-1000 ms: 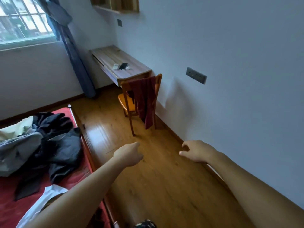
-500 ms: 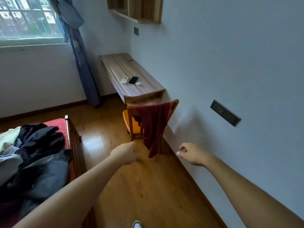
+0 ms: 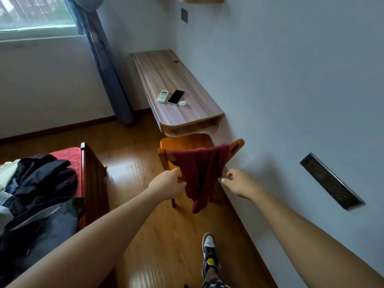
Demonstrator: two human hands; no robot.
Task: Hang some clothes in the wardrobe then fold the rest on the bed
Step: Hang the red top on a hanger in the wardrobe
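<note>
Mid-frame, a maroon garment [image 3: 200,173] hangs over the wooden chair's [image 3: 182,142] back. The left hand [image 3: 167,185] meets its left edge, fingers curled, grip impossible to tell. The right hand [image 3: 239,182] is just beside it, fingers loosely curled, grasping nothing.

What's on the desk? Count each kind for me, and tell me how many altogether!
Remote: 1
Phone: 1
Small white thing, too small to tell what it is: 1
Total on the desk: 3
</note>
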